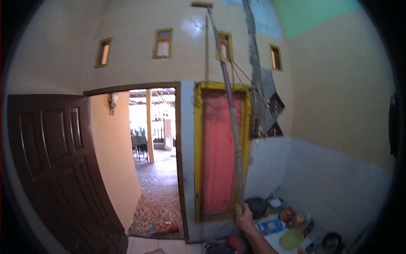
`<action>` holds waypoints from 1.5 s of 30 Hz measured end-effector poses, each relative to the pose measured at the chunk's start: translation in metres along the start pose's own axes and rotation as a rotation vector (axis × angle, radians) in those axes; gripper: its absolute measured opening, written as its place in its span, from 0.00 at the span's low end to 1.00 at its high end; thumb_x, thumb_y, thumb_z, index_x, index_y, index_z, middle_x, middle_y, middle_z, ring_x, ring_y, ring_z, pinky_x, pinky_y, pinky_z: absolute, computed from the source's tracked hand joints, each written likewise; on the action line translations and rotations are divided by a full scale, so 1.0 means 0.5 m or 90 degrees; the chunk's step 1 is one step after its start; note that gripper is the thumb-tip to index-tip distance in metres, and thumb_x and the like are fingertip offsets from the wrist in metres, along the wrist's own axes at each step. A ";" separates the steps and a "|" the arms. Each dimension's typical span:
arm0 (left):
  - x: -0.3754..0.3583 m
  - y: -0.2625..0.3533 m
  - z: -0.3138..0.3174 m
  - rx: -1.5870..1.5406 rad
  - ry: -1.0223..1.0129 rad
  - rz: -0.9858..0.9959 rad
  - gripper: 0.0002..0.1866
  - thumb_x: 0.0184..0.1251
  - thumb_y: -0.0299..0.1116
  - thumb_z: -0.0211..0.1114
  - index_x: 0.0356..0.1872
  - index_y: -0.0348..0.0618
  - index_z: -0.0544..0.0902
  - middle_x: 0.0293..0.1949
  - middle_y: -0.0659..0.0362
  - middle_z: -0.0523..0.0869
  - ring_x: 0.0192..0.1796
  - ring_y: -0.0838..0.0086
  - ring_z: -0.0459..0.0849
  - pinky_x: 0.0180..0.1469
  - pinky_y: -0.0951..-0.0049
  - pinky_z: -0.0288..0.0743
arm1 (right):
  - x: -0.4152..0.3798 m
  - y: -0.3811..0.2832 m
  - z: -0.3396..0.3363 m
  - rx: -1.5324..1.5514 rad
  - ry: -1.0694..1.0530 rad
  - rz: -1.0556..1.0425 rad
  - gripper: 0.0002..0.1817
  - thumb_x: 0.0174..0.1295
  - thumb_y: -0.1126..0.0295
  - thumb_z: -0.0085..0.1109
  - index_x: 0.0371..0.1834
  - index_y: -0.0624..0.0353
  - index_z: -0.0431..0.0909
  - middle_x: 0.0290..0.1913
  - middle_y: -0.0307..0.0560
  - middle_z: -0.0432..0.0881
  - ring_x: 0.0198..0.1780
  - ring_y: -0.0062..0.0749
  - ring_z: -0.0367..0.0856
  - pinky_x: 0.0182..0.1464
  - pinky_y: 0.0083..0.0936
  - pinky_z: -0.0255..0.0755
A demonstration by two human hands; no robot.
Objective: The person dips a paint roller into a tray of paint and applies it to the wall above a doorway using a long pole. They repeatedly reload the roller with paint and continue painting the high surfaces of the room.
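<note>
A long pole [229, 91] rises from the lower middle to the upper wall, leaning a little to the left. At its top is a flat brush or roller head [202, 4], close to the wall. My right hand [244, 218] is wrapped round the lower part of the pole. Behind the pole stands a yellow-framed window [198, 148] with a pink curtain [218, 169]. At the bottom edge a small blurred skin-toned patch shows; I cannot make out whether it is my left hand.
An open brown door [55, 156] stands left of a doorway with a patterned floor [158, 190]. A red packet [165, 227] lies by the threshold. At the lower right are a green plate [292, 239], a dark pan [256, 207] and bottles. Cables hang near the window.
</note>
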State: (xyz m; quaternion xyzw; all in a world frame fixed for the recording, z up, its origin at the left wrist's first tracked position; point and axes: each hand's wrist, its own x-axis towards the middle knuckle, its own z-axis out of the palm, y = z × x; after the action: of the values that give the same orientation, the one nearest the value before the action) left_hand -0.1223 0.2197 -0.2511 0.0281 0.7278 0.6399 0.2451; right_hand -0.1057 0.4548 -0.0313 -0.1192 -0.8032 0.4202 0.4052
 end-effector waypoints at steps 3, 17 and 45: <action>0.054 0.116 0.051 0.214 -0.005 0.269 0.20 0.70 0.46 0.50 0.54 0.43 0.71 0.34 0.61 0.80 0.32 0.74 0.76 0.37 0.73 0.73 | -0.104 0.036 0.020 0.242 0.028 -0.034 0.17 0.64 0.62 0.53 0.50 0.62 0.74 0.31 0.40 0.77 0.32 0.21 0.73 0.39 0.21 0.70; 0.103 0.580 0.311 -0.222 -0.441 0.391 0.24 0.70 0.56 0.42 0.48 0.44 0.69 0.23 0.61 0.71 0.26 0.72 0.74 0.28 0.71 0.73 | -0.444 0.279 -0.012 0.092 -0.020 0.251 0.19 0.55 0.59 0.62 0.38 0.65 0.74 0.25 0.60 0.80 0.30 0.53 0.81 0.31 0.38 0.74; 0.261 0.863 0.904 0.021 -0.673 0.733 0.14 0.68 0.38 0.51 0.27 0.41 0.77 0.18 0.54 0.78 0.17 0.71 0.77 0.19 0.70 0.75 | 0.266 0.730 -1.197 -0.752 0.325 0.006 0.20 0.52 0.63 0.65 0.47 0.57 0.75 0.51 0.50 0.76 0.56 0.43 0.72 0.60 0.36 0.63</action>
State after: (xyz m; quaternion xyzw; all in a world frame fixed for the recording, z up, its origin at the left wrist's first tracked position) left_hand -0.1769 0.7581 0.0874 0.7061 0.3946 0.5570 0.1881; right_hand 0.2038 1.0971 -0.0490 -0.4217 -0.7770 -0.1328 0.4480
